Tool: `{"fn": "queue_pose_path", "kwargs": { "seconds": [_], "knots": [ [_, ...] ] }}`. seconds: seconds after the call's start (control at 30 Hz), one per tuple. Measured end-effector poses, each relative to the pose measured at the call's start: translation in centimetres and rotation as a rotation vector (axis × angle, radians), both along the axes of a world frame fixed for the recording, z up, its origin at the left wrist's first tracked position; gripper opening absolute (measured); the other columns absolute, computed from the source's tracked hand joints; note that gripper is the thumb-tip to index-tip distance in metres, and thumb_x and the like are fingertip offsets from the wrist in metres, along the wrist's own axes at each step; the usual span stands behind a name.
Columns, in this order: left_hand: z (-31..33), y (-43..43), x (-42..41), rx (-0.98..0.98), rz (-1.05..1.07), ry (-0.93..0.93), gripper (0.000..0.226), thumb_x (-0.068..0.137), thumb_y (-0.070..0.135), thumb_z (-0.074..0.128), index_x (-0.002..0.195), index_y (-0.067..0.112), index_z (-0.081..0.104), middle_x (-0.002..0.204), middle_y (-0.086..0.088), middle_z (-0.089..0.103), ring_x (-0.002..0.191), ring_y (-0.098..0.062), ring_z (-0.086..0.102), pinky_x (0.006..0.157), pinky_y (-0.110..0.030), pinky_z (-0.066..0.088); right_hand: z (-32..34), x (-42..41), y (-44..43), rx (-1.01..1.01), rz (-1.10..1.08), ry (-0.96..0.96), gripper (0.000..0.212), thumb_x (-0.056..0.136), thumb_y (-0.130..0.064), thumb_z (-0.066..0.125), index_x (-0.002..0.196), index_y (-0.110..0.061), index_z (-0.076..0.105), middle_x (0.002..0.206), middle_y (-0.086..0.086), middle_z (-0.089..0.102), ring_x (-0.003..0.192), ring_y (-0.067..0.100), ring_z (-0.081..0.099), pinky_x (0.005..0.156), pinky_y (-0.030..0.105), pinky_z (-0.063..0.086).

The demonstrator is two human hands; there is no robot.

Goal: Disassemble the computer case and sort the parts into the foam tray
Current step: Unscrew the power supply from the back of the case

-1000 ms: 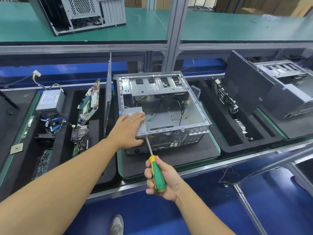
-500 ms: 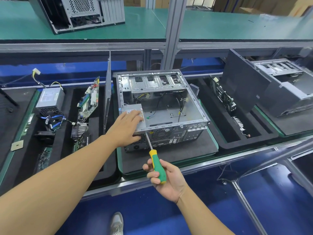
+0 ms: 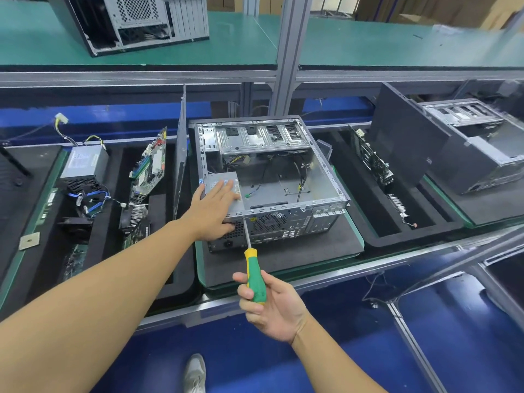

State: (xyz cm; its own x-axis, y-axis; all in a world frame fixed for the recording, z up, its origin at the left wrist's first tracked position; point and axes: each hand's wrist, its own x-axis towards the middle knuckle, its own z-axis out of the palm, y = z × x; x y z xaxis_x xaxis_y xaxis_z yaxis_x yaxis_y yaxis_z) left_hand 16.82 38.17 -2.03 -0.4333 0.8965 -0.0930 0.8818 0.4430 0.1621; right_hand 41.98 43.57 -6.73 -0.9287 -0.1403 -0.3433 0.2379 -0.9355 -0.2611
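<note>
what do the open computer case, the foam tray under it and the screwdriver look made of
computer case: looks like bare sheet steel, dull silver, with stamped slots and folded edges.
foam tray: matte black foam, probably; soft-looking cut edges, no shine.
screwdriver: handle seems glossy green and yellow plastic or rubber; shaft is thin bright metal.

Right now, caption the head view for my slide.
Left hand flat on the grey power supply box in the open metal computer case; right hand grips a green-and-yellow screwdriver.
</note>
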Motion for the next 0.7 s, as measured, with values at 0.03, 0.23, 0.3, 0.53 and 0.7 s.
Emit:
{"fn": "queue_pose_path", "kwargs": {
  "seconds": [0.03, 0.23, 0.3, 0.53, 0.7],
  "knots": [
    [0.0, 0.1, 0.0, 0.004, 0.001, -0.008, 0.072, 0.09, 0.044, 0.064, 0.149, 0.027, 0.027, 0.167, 0.001, -0.007, 0.153, -0.016, -0.01, 0.121, -0.052, -0.011, 0.1, -0.1, -0.2, 0.006, -0.015, 0.002, 0.046, 0.106, -0.035, 0.035, 0.12, -0.001, 0.063, 0.084, 0.008, 0.053, 0.058, 0.016, 0.047, 0.046, 0.024, 0.038],
    [-0.3, 0.0, -0.1, 0.017, 0.007, -0.009, 0.073, 0.09, 0.045, 0.064, 0.15, 0.027, 0.026, 0.167, 0.003, -0.007, 0.153, -0.015, -0.01, 0.121, -0.051, -0.011, 0.4, 0.1, 0.0, -0.084, -0.186, -0.134, 0.036, 0.1, -0.03, 0.048, 0.103, 0.002, 0.064, 0.08, 0.01, 0.054, 0.057, 0.017, 0.053, 0.047, 0.029, 0.054],
    [-0.3, 0.0, -0.1, 0.019, 0.006, -0.006, 0.073, 0.09, 0.045, 0.064, 0.15, 0.027, 0.027, 0.167, 0.003, -0.006, 0.153, -0.015, -0.01, 0.121, -0.052, -0.011, 0.6, 0.2, 0.2, -0.033, -0.176, -0.139, 0.037, 0.1, -0.031, 0.048, 0.103, 0.0, 0.067, 0.083, 0.009, 0.057, 0.06, 0.016, 0.058, 0.049, 0.028, 0.056],
    [-0.2, 0.0, 0.1, 0.023, 0.007, -0.017, 0.072, 0.09, 0.044, 0.065, 0.149, 0.027, 0.027, 0.168, 0.002, -0.005, 0.154, -0.016, -0.009, 0.121, -0.051, -0.011, 0.8, -0.1, -0.8, 0.041, -0.189, -0.152, 0.034, 0.103, -0.032, 0.046, 0.113, -0.001, 0.055, 0.083, 0.008, 0.055, 0.055, 0.013, 0.045, 0.039, 0.022, 0.036],
    [0.0, 0.0, 0.2, 0.028, 0.007, -0.018, 0.075, 0.09, 0.044, 0.065, 0.151, 0.025, 0.026, 0.168, 0.003, -0.004, 0.154, -0.016, -0.008, 0.121, -0.05, -0.012, 1.1, -0.4, -1.2, 0.578, -0.253, -0.323, 0.02, 0.105, -0.024, 0.052, 0.102, -0.006, 0.058, 0.079, 0.009, 0.056, 0.057, 0.016, 0.047, 0.043, 0.024, 0.034]
  ]
}}
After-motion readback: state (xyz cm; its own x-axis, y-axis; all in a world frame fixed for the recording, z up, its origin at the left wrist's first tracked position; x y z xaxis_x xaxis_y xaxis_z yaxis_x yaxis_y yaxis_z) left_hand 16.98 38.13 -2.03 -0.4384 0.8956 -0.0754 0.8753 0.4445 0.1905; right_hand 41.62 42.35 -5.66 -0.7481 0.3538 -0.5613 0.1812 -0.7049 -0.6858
